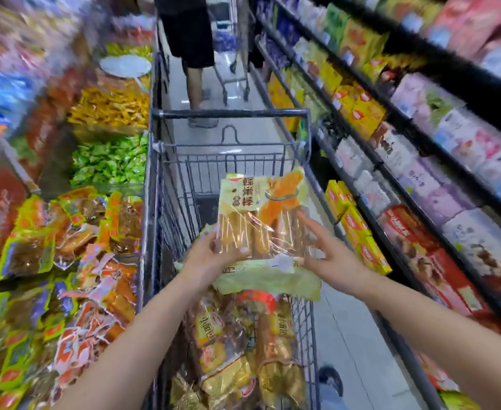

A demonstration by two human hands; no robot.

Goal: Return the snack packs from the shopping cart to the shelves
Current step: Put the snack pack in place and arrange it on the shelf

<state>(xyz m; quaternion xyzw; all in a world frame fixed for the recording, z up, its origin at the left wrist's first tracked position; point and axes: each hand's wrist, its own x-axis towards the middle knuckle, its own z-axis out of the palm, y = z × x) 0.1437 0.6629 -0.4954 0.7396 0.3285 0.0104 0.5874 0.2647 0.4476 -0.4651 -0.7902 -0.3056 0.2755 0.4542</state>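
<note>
A yellow snack pack (262, 214) of long golden sticks is held up above the shopping cart (231, 113). My left hand (213, 255) grips its lower left corner. My right hand (329, 250) is at its lower right side with fingers spread, touching or just off the wrapper. More snack packs (243, 344), gold and orange, lie piled in the near end of the cart below. The shelves (415, 134) on the right carry rows of boxed and bagged snacks.
Open bins of loose wrapped snacks (74, 261) run along the left of the cart. A person's legs (196, 87) and a second cart (234, 75) stand ahead in the narrow aisle. Yellow boxes (358, 229) fill a lower shelf close to my right hand.
</note>
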